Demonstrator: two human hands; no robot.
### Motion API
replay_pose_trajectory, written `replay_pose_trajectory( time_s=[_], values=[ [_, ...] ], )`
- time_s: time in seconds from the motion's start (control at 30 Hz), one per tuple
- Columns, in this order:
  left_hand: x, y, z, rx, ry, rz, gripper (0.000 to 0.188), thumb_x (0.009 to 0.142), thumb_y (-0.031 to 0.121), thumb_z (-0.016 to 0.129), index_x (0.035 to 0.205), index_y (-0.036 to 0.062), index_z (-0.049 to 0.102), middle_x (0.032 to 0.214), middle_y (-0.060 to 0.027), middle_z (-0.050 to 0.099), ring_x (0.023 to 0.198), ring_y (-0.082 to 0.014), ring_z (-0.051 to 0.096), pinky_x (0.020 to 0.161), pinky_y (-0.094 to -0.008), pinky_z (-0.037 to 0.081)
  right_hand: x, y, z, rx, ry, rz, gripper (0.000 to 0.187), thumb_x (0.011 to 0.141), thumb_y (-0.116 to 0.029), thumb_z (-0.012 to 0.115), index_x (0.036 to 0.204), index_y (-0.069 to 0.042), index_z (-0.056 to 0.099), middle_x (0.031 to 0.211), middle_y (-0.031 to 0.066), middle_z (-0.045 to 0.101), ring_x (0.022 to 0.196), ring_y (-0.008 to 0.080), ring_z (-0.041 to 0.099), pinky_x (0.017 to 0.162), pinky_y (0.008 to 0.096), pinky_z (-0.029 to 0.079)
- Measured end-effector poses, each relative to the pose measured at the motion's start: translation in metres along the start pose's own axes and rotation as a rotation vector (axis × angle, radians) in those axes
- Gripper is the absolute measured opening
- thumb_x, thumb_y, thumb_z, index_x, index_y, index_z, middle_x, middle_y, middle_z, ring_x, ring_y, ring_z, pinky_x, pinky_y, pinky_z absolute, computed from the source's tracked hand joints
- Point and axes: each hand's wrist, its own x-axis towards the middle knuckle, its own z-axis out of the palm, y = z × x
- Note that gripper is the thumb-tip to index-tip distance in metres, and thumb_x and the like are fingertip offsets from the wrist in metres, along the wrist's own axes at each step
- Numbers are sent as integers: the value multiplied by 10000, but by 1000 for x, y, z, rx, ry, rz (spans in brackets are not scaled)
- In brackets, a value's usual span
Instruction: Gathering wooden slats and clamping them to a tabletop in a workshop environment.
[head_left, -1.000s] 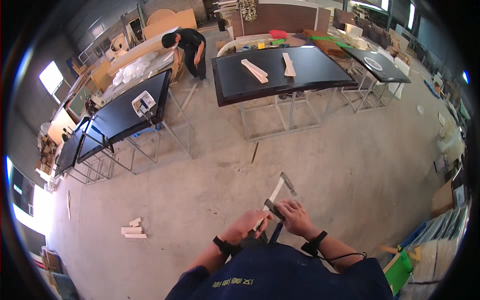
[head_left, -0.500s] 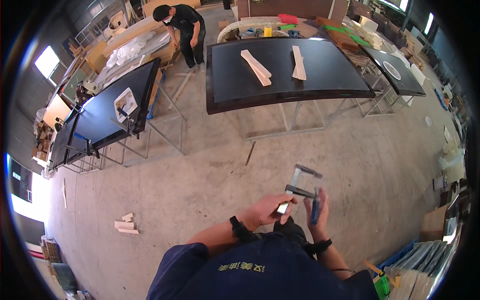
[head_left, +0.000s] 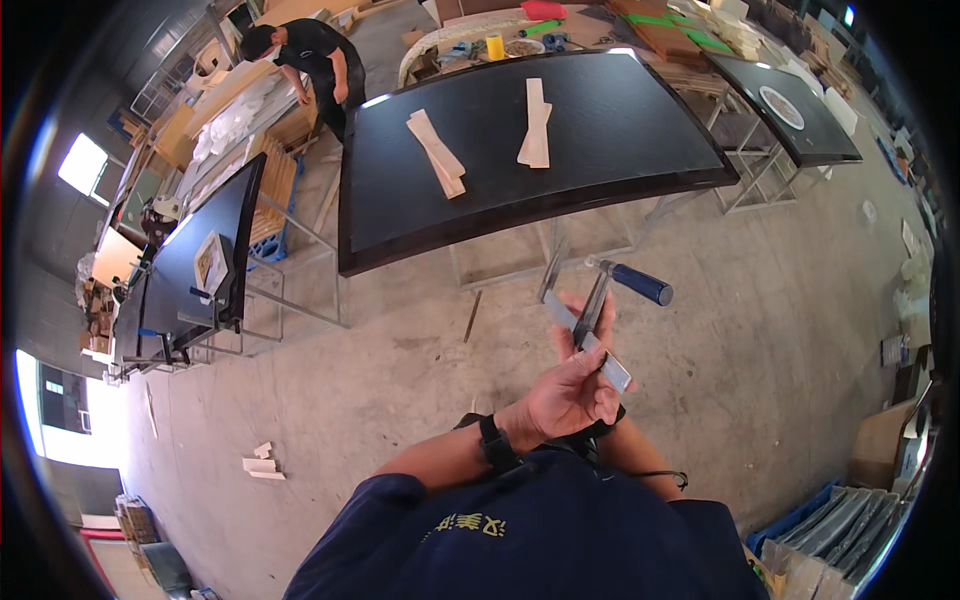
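As the clamp work pauses over bare floor between the wearer and the tables, one piece of writing shows: yellow characters on the navy shirt, partly lost in its folds.

Left hand: fingers curled closed around the near end of the bar clamp, thumb laid along its silver bar. Right hand: mostly hidden behind the clamp, fingers raised and partly spread; cannot tell how firmly, if at all, it grips. The clamp is tilted, its blue handle pointing right, well apart from the palms.

Change over the last half second: handle then stood beside the right palm; now swung out to the far right. Right hand has gone in behind the clamp, close against the left.

Unchanged: two crossed pairs of pale wood strips on the far black table; co-worker bending at far left; wood offcuts on the floor, left.
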Motion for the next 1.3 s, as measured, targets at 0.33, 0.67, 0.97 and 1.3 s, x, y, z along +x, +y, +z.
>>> replay_pose_trajectory(
  time_s=[0.33,0.67,0.97,1.3],
  values=[
    [40,88,-56,1154,355,-220,356,1030,348,595,1142,10,613,883,-88,702,718,-184,700,667,-298,570,63,-5,-96,-727,45,-73,506,979,-42,550,1472,-4,444,818,-2,616,696,82,547,650,249,472],
    [80,190,-101,956,636,316,349,1090,353,405,1144,11,452,688,-63,560,480,-139,543,461,-268,467,124,-28,12,-252,-271,213,555,1080,-353,441,1512,-15,356,972,114,653,579,73,475,529,241,415],
    [70,283,-128,1585,781,561,332,1027,288,561,1223,21,557,971,-181,685,893,-342,691,777,-439,549,192,-1,42,-470,-36,365,514,1099,-389,389,1470,-42,473,917,63,624,568,95,494,526,233,418],
    [-86,370,-212,2362,1706,322,762,1005,489,500,1556,-3,312,1641,-198,268,1528,-362,220,1233,-523,151,201,-17,14,-396,58,380,551,1096,-429,379,1484,-40,426,905,42,587,572,94,488,520,247,403]
  ],
)
